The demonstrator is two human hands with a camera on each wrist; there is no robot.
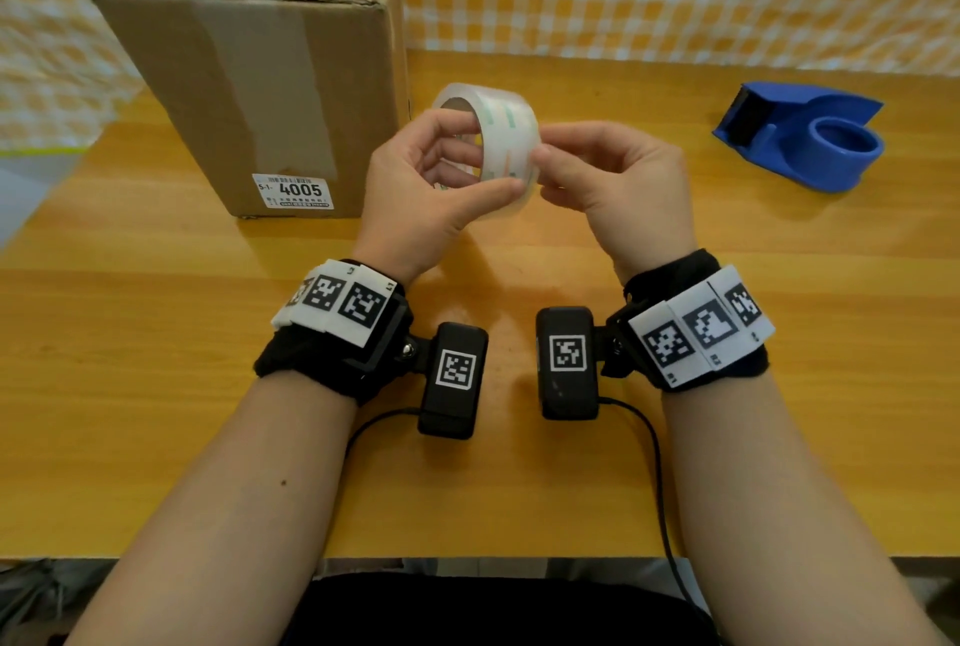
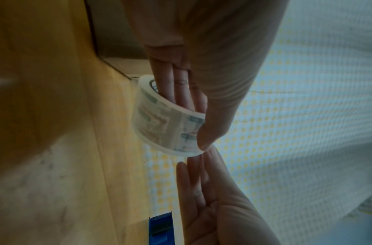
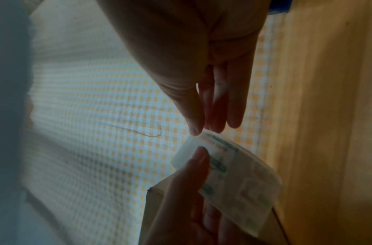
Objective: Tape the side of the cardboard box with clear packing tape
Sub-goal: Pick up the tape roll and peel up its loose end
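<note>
matt brown cardboard box [image 1: 249, 89], glossy clear tape roll [image 1: 506, 136], smooth wooden table [image 1: 156, 333], blue plastic dispenser [image 1: 810, 136]

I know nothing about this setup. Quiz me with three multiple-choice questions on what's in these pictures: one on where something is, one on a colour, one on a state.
1. Where is the tape dispenser?
A. on top of the box
B. on the table, to the person's right
C. in a hand

2. What colour is the dispenser?
A. blue
B. red
C. green

3. How is the tape roll held?
A. lying flat on the table
B. mounted in the dispenser
C. gripped by the left hand, fingers through its core

Answers: 1 B, it stands alone on the wooden table, far from the cardboard box. 2 A, its body is plain blue. 3 C, while the right hand touches the roll's edge.
</note>
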